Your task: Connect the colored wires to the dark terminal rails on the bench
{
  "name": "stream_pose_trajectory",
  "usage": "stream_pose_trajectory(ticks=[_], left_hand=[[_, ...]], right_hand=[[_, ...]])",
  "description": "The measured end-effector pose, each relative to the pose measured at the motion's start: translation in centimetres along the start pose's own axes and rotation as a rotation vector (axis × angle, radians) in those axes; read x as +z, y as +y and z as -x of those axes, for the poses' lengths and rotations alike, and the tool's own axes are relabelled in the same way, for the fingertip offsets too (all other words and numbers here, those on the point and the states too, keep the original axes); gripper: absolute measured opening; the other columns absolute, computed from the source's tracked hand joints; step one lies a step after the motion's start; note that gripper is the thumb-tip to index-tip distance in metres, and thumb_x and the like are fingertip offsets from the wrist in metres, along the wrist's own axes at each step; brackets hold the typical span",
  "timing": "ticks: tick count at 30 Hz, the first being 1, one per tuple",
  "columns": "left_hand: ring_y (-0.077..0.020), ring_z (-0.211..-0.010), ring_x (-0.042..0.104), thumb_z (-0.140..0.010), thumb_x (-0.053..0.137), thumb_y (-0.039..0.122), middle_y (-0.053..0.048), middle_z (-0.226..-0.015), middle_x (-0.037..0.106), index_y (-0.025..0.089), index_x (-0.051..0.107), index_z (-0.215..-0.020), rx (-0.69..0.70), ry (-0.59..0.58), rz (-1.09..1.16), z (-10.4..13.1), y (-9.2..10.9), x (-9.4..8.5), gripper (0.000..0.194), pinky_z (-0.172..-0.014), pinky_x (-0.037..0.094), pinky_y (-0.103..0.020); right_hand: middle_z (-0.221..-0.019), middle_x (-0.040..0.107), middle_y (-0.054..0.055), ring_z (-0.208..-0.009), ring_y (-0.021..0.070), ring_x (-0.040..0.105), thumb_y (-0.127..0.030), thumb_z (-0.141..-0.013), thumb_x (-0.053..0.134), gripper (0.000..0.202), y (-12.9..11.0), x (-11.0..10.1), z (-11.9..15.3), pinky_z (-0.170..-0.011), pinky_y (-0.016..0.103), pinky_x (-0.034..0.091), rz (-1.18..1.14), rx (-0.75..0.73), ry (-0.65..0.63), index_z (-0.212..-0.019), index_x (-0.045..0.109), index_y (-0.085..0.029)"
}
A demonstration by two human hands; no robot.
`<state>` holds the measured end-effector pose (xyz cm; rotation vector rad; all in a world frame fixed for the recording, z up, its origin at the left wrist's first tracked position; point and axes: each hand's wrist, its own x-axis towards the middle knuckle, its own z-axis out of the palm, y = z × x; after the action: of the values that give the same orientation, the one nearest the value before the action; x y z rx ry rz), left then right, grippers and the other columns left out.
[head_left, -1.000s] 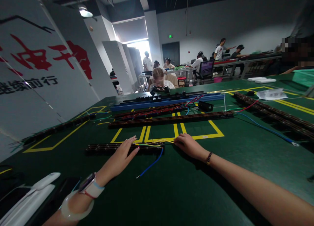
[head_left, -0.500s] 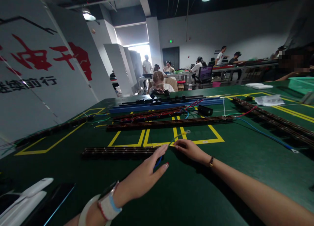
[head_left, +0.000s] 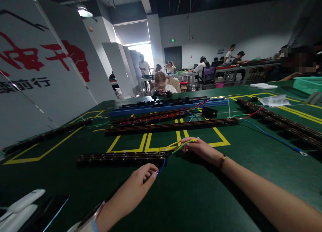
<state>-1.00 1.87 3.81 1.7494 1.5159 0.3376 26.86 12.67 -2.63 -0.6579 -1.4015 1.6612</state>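
My left hand [head_left: 141, 183] is closed, its thumb and fingers pinching the end of a short blue wire [head_left: 163, 165]. That wire comes out of the right end of a long dark rail with metal strips [head_left: 120, 157], which lies on the green table [head_left: 201, 198]. My right hand [head_left: 197, 148] curls closed round a yellow wire [head_left: 169, 146] running from the same end of the rail. A yellow-green wire [head_left: 179, 148] passes over the fingers of this hand, its ring terminal [head_left: 197, 139] resting near the knuckles.
Beyond my hands lie another dark rail [head_left: 171, 126], a blue rail [head_left: 171, 107] and a black bracket [head_left: 209, 111]. At right are more dark rails [head_left: 274, 119] and a green basket [head_left: 308, 85]. A phone [head_left: 56, 208] lies at lower left. Several people sit or stand farther off.
My left hand has moved down and left, from open beside the yellow wire to pinching the blue wire. The right hand shifted slightly right, and the yellow-green wire now lies across it.
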Motion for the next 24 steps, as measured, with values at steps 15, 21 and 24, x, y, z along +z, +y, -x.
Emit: stream_pose_trajectory(ticks=[15, 21, 24], left_hand=[[-0.0163, -0.088, 0.052, -0.084, 0.044, 0.053, -0.006, -0.104, 0.055, 0.018, 0.058, -0.113, -0.098, -0.252, 0.226, -0.5, 0.7, -0.2, 0.047, -0.073, 0.041, -0.027], [-0.0185, -0.095, 0.057, -0.085, 0.05, 0.038, -0.011, -0.11, 0.058, 0.014, 0.055, -0.115, -0.122, -0.351, 0.747, -1.8, 0.8, 2.0, 0.038, -0.079, 0.044, -0.031], [-0.0197, -0.098, 0.058, -0.084, 0.053, 0.03, -0.014, -0.113, 0.057, 0.01, 0.054, -0.114, -0.113, -0.387, 0.971, -2.8, 1.0, 3.5, 0.037, -0.091, 0.043, -0.036]], right_hand=[[-0.104, 0.063, 0.007, -0.095, 0.0188, 0.058, -0.05, -0.086, 0.054, 0.039, -2.0, -3.8, 0.5, -0.096, 0.039, 0.039, 0.232, 0.051, 0.112, -0.105, 0.065, -0.018], [-0.123, 0.055, 0.007, -0.116, 0.0214, 0.049, -0.048, -0.087, 0.053, 0.04, -2.9, -0.4, 0.4, -0.103, 0.04, 0.034, 0.779, -0.068, 0.039, -0.116, 0.06, -0.022], [-0.131, 0.051, 0.008, -0.12, 0.0199, 0.046, -0.045, -0.092, 0.047, 0.043, -1.9, 1.4, 0.0, -0.105, 0.039, 0.033, 0.945, -0.087, -0.049, -0.128, 0.052, -0.023]])
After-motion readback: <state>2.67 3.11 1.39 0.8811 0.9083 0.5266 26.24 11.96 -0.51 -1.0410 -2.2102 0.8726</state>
